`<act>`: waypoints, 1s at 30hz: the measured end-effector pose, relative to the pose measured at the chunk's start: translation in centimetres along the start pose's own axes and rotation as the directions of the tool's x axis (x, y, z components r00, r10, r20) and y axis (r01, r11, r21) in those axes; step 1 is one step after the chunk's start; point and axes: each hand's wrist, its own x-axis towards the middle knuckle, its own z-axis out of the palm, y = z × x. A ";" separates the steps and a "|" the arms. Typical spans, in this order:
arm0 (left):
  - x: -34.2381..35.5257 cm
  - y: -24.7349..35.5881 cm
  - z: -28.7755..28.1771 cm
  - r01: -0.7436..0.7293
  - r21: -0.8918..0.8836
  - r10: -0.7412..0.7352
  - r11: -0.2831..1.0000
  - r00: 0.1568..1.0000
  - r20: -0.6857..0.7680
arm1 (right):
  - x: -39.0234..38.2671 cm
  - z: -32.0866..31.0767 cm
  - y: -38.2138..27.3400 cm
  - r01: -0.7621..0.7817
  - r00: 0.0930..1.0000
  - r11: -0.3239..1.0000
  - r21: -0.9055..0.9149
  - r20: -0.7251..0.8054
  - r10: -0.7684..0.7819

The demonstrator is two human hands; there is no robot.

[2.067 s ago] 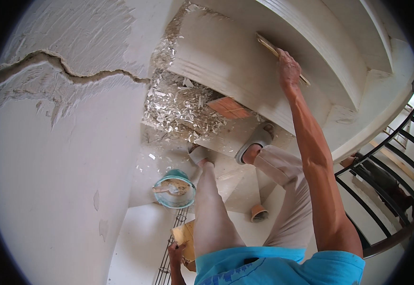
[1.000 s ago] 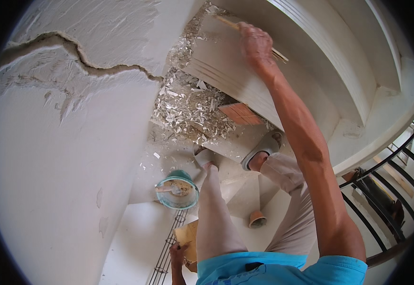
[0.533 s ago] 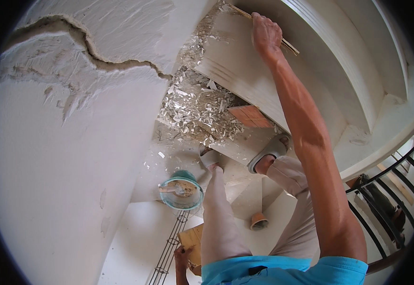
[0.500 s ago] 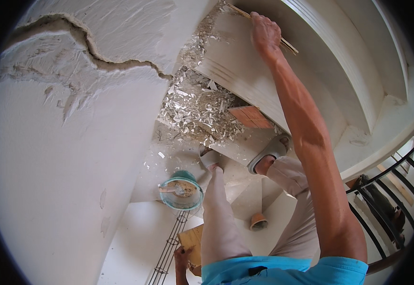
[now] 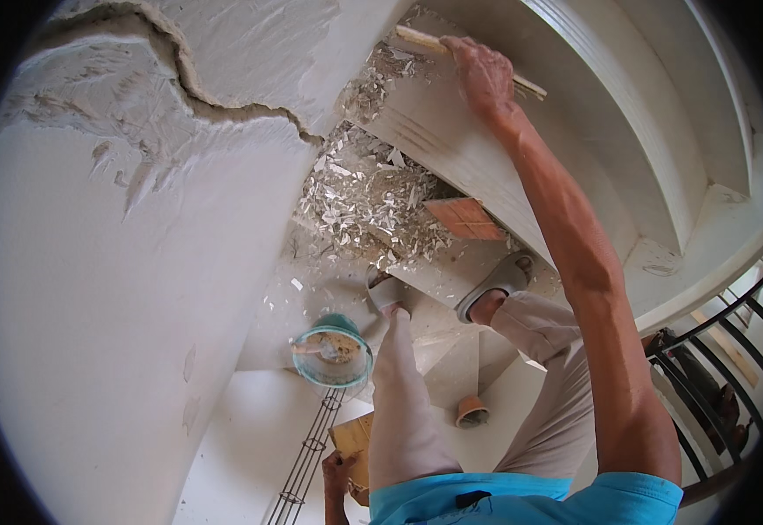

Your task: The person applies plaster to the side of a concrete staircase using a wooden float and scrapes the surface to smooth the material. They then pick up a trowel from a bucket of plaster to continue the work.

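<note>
My right hand [image 5: 484,77] reaches out over a pale curved stair step, its fingers closed around a thin wooden strip [image 5: 422,38]. The strip sticks out on both sides of the fist, its left end close to the rubble by the wall. Low in the picture, beside my left leg, my left hand [image 5: 339,470] grips the edge of a yellowish wooden board [image 5: 353,446]. Part of that board is hidden behind my leg. White chips and grey debris [image 5: 368,197] cover the steps between the wall and my feet.
On the left, a plastered wall [image 5: 128,289] has a deep jagged groove [image 5: 184,74]. A teal bucket [image 5: 333,350] with tan material stands near a wire-tied rebar cage [image 5: 307,459]. A reddish tile [image 5: 464,219], an orange pot [image 5: 471,411] and a black railing [image 5: 722,350] are also around.
My right hand has drawn back slightly toward me. The wooden strip has turned, its left end swinging nearer and to the left. My left hand and the board look almost unmoved.
</note>
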 end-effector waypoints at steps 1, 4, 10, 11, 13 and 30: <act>0.2 -0.3 -0.3 0.000 0.033 0.000 0.999 1.000 0.001 | 0.3 0.0 0.5 -0.001 0.998 1.000 0.007 -0.058 0.001; 0.5 -0.9 -0.8 0.000 0.092 0.001 0.996 1.000 -0.006 | 1.5 0.9 0.5 -0.073 0.992 0.995 -0.071 0.101 0.080; 0.5 0.0 -0.2 -0.015 0.161 0.010 0.987 0.999 0.032 | -3.1 2.8 -3.5 0.016 0.992 0.997 -0.070 0.123 -0.008; 0.4 0.6 0.1 -0.035 0.188 0.026 0.982 0.998 0.051 | -3.8 2.2 -4.5 0.061 0.985 0.993 -0.100 0.164 -0.044; 0.4 0.8 0.7 -0.017 0.161 0.009 0.987 0.999 0.047 | -5.3 1.1 -6.8 0.154 0.962 0.977 -0.149 0.247 -0.114; -0.1 1.8 -0.3 -0.003 0.035 0.002 0.999 1.000 0.023 | -3.2 0.2 -1.1 0.056 0.998 0.998 -0.005 -0.003 -0.056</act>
